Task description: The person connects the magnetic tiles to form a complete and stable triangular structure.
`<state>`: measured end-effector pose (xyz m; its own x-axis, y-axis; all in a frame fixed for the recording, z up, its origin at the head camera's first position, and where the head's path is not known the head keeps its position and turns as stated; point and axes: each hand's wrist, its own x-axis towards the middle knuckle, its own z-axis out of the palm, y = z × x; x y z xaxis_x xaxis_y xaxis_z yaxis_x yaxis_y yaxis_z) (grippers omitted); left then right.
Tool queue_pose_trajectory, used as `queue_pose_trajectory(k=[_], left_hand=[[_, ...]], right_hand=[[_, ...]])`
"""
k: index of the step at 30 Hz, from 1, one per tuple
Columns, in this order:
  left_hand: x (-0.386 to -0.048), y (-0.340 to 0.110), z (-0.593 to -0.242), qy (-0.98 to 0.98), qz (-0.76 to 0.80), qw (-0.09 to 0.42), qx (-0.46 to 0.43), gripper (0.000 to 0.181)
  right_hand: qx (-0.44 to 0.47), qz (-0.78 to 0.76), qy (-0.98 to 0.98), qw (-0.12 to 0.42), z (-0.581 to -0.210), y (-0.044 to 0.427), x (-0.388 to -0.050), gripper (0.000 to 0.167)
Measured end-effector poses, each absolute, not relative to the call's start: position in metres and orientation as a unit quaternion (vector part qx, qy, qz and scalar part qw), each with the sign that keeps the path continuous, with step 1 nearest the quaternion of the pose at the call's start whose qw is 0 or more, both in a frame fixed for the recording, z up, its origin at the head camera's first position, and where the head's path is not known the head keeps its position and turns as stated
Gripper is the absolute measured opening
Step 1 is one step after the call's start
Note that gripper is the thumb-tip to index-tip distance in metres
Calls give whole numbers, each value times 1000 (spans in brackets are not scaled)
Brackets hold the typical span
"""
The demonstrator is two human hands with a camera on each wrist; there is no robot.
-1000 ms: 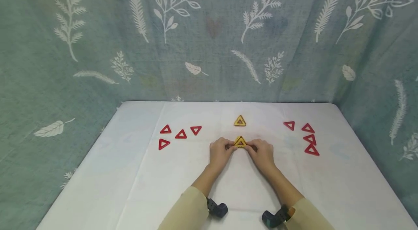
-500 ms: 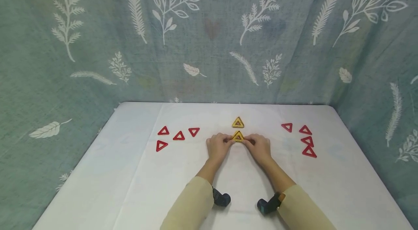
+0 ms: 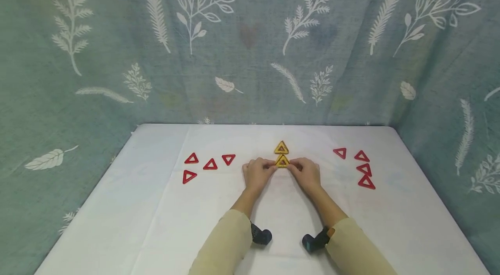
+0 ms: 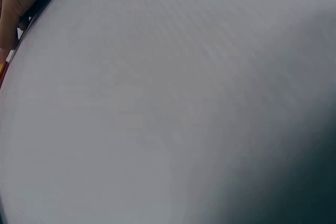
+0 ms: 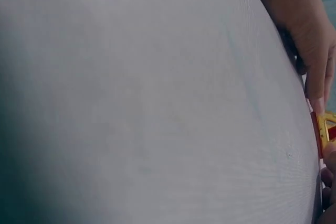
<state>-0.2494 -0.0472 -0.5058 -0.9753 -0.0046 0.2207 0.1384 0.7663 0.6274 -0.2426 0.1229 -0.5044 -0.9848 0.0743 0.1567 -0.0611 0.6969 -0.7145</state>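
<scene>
In the head view a yellow triangle [image 3: 282, 161] lies between both hands, its top point at the base of a second yellow triangle [image 3: 281, 148]. My left hand [image 3: 258, 175] pinches its left corner with thumb and finger. On the opposite corner the fingers of my right hand [image 3: 307, 175] pinch too. The right wrist view shows the held yellow triangle [image 5: 323, 129] with red beneath it, fingertips on both ends. Only a bit of my left hand [image 4: 16, 3] enters the left wrist view.
Several red triangles lie loose on the left, among them one [image 3: 189, 176] nearest the front. Over on the right are several more, including a red triangle [image 3: 366, 182] at the bottom of a column. A white cloth [image 3: 195, 223] covers the table; a patterned curtain [image 3: 250, 71] stands behind.
Both hands have slid the held yellow triangle away from the body, closing the gap to the other yellow triangle. The head view has shifted slightly.
</scene>
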Motion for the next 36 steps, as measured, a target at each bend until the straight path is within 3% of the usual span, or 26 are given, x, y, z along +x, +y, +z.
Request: queue_pose_trajectory(k=[14, 22, 36], left_hand=[[-231, -78, -511, -908, -401, 111, -57, 40], [-227, -102, -512, -895, -424, 102, -91, 51], [-208, -144, -511, -891, -436, 107, -73, 64]], right_hand=[[42, 450, -890, 57, -508, 147, -220, 44], [48, 442, -890, 100, -507, 162, -205, 49], [51, 427, -893, 131, -509, 197, -166, 57]])
